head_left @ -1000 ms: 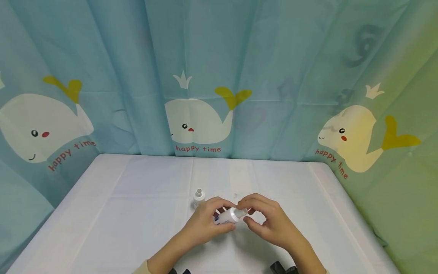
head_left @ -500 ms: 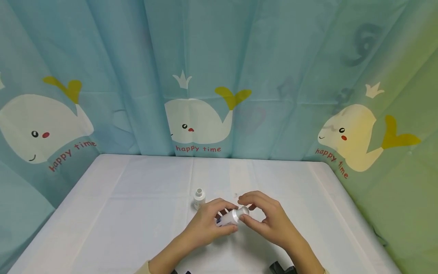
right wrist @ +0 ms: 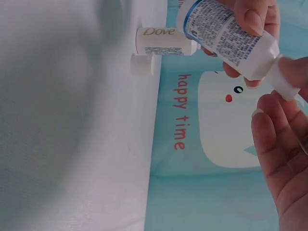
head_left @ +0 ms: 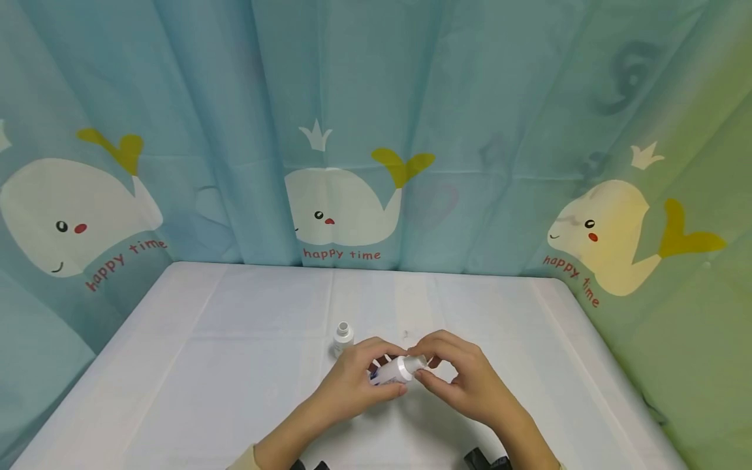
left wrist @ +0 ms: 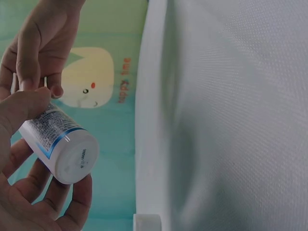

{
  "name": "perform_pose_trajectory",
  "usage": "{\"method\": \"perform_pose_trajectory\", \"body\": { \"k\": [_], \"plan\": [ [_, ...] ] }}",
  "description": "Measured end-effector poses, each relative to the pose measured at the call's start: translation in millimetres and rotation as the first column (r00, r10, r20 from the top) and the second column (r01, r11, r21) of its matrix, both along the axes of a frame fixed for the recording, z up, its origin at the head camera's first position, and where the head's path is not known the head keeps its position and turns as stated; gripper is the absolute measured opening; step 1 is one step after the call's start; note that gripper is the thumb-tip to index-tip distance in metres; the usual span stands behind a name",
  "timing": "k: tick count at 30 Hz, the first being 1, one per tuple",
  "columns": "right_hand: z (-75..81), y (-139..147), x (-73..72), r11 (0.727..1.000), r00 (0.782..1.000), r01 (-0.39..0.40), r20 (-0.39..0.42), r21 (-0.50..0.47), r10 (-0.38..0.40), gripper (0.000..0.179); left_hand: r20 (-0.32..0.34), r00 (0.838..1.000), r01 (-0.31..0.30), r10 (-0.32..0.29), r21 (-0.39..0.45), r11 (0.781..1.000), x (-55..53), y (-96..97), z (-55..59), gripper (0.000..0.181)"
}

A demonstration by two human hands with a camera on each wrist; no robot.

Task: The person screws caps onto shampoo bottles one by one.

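Note:
My left hand (head_left: 355, 382) grips a white bottle (head_left: 388, 372) with a blue-edged printed label, held tilted above the table. Its flat base (left wrist: 77, 161) faces the left wrist camera. At the bottle's other end, my right hand (head_left: 464, 372) pinches the white cap (right wrist: 281, 81) between thumb and fingers. The thumb is blurred in the right wrist view, where the cap sits against the neck. Just behind my left hand stands a smaller white bottle (head_left: 343, 339), its mouth uncovered; the right wrist view shows "Dove" on its side.
A small white cap (right wrist: 142, 65) lies beside the Dove bottle, seen in the right wrist view. A white cloth covers the table (head_left: 235, 391). Behind it hangs a blue-green curtain (head_left: 470, 215) with whale prints. Black straps (head_left: 477, 458) show near the lower edge.
The held bottle's top has tilted and shifted slightly. My right thumb and fingers, looser around the cap a second ago, now pinch it. The standing bottle stays put.

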State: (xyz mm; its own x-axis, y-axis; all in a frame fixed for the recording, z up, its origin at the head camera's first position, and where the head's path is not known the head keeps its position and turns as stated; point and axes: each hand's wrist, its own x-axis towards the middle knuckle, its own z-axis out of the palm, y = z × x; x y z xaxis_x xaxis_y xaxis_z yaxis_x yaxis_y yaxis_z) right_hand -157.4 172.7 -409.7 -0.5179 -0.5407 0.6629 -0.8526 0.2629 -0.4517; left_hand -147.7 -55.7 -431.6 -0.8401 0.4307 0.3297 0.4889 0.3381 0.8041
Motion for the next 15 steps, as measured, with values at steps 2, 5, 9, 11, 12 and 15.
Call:
{"method": "perform_pose_trajectory", "body": {
  "k": [2, 5, 9, 11, 12, 15],
  "plan": [
    [-0.3, -0.3, -0.2, 1.000, 1.000, 0.013, 0.000, -0.002, -0.013, 0.037, -0.009, 1.000, -0.002, 0.002, -0.001, 1.000, -0.1, -0.1, 0.1, 0.038],
    [-0.8, -0.5, -0.6, 1.000, 1.000, 0.025, -0.003, -0.004, -0.025, 0.037, -0.027, 1.000, -0.002, 0.002, 0.001, 1.000, -0.4, -0.2, 0.7, 0.038],
    [-1.4, 0.1, -1.0, 0.999, 0.999, 0.037, -0.006, 0.005, -0.037, 0.034, -0.045, 0.999, 0.003, -0.003, 0.009, 1.000, -0.6, 0.0, 2.2, 0.039],
    [-1.7, 0.7, -0.7, 0.999, 0.999, 0.047, -0.003, 0.014, -0.047, 0.033, -0.046, 0.999, 0.006, -0.006, 0.010, 1.000, -0.7, 0.0, 2.9, 0.038],
    [-1.6, 1.0, -0.7, 0.999, 0.999, 0.049, -0.003, 0.018, -0.049, 0.034, -0.044, 0.999, 0.008, -0.008, 0.010, 1.000, -0.8, -0.2, 3.0, 0.038],
    [-1.3, 1.8, -0.5, 0.999, 0.999, 0.039, 0.013, 0.033, -0.040, 0.041, -0.037, 0.999, 0.007, -0.008, -0.002, 1.000, -1.5, -1.3, 2.4, 0.038]
  ]
}}
